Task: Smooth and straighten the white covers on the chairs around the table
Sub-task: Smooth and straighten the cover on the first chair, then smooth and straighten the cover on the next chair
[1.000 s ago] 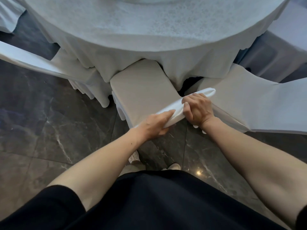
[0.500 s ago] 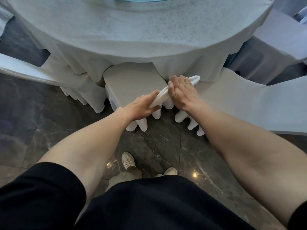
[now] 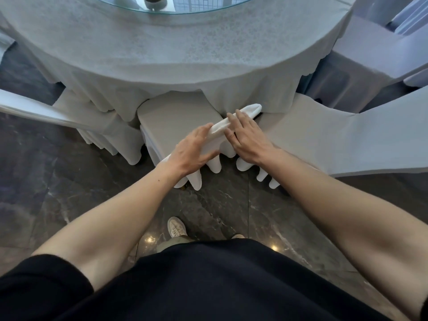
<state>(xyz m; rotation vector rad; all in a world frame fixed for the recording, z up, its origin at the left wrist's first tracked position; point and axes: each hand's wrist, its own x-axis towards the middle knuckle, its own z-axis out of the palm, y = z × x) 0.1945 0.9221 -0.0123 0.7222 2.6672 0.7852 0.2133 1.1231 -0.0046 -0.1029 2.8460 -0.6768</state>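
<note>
Nearest the camera, a black garment (image 3: 208, 286) fills the lower frame and hides the person's torso and most of the legs. Just short of the centre chair cover, one pale shoe (image 3: 177, 229) is in full view. Only the toe of a second shoe (image 3: 238, 236) shows at the garment's edge. Both stand on the dark marble floor (image 3: 58, 181). The centre chair cover (image 3: 176, 117) is white and fitted on the chair pushed in at the table's near side. Its top ridge (image 3: 251, 109) runs diagonally from lower left to upper right. The left hand (image 3: 193, 152) lies over the lower-left part of the ridge, fingers extended across it, thumb on the near side, relaxed and not clenched. The fabric under the palm is hidden. The right hand (image 3: 247, 137) lies flat on the ridge just right of the left hand, fingers straight, grasping nothing. The cover's skirt folds (image 3: 195, 179) hang below the hands, partly hidden by the left wrist. Left of the centre chair cover stands a second covered chair (image 3: 97, 121), its back cut off by the frame edge. A third covered chair (image 3: 335, 140) on the right is likewise cropped. Beyond, the white tablecloth (image 3: 185, 54) drapes over the far end of the seat. Farthest, a glass disc (image 3: 185, 9) is cut off at the top. The dark object (image 3: 152, 1) on it is too cropped to identify.
</note>
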